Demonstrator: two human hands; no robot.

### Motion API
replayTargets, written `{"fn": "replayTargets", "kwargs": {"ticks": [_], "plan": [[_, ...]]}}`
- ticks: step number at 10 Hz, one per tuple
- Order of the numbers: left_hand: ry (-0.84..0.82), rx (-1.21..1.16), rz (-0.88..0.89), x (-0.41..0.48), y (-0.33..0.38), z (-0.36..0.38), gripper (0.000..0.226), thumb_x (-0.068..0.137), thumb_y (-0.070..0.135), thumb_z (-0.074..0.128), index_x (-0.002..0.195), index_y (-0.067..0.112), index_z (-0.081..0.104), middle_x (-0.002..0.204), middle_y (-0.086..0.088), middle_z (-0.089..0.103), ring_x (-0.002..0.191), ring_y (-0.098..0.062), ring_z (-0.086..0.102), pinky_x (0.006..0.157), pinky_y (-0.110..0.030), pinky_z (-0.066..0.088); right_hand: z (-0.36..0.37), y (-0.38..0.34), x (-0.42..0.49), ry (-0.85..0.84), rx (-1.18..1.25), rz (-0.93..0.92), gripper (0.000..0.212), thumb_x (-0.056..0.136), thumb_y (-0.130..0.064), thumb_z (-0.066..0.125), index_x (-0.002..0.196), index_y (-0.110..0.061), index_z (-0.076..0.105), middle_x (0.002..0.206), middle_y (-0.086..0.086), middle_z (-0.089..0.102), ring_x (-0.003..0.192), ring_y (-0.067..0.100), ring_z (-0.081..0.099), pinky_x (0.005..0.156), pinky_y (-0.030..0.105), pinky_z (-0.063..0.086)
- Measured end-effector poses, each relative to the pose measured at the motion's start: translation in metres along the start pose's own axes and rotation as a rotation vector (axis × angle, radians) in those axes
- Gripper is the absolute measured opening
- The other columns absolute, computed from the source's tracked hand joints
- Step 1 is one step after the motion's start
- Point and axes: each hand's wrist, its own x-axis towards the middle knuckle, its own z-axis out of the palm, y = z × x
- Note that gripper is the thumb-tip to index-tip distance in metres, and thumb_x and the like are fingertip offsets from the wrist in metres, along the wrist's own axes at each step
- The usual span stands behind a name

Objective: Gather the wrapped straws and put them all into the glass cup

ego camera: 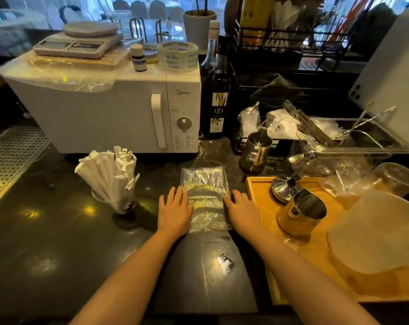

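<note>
A bundle of white paper-wrapped straws (107, 171) stands fanned out in a glass cup (122, 205) on the dark counter, left of centre. A flat clear plastic bag (204, 184) lies on the counter in front of me. My left hand (174, 211) rests palm down on the bag's left edge, fingers spread. At the bag's right edge my right hand (242, 208) lies palm down, fingers slightly curled. Neither hand holds a straw. No loose straws are visible on the counter.
A white microwave (119, 111) stands behind the cup, a dark syrup bottle (217, 99) beside it. To the right are a wooden tray (316, 252) with a steel pitcher (302, 213), plastic containers (377, 233) and a wire rack of utensils (327, 134).
</note>
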Motion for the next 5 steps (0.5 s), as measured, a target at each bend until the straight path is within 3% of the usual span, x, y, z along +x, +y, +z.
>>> {"fn": "replayTargets", "kwargs": {"ticks": [2,3,5], "plan": [[-0.1,0.042,0.022,-0.001,-0.008,-0.003,0.055,0.096,0.04,0.013,0.144,0.014,0.002,0.157,-0.003,0.004,0.144,-0.022,-0.003,0.116,-0.047,0.003,0.003,0.005,-0.006,-0.07,-0.065,-0.056,0.052,0.095,-0.015,0.029,0.144,-0.009,0.012,0.154,0.014,0.017,0.141,0.031,0.015,0.11,0.04,0.023],[-0.133,0.059,0.032,-0.002,-0.009,-0.009,0.056,0.096,0.041,0.014,0.144,0.015,-0.001,0.157,-0.004,0.002,0.144,-0.023,-0.004,0.116,-0.046,0.003,-0.004,0.004,-0.005,-0.116,-0.086,-0.02,0.057,0.095,-0.016,0.035,0.144,-0.008,0.009,0.156,0.016,0.009,0.143,0.031,0.005,0.116,0.041,0.015],[0.007,-0.021,0.085,-0.002,-0.011,-0.028,0.058,0.095,0.042,0.018,0.143,0.018,-0.003,0.157,-0.006,-0.003,0.143,-0.024,-0.005,0.117,-0.042,0.003,-0.029,-0.004,0.001,-0.041,0.042,0.036,0.062,0.098,-0.037,0.025,0.145,-0.008,-0.004,0.156,0.018,-0.002,0.144,0.032,-0.003,0.118,0.042,0.006]]}}
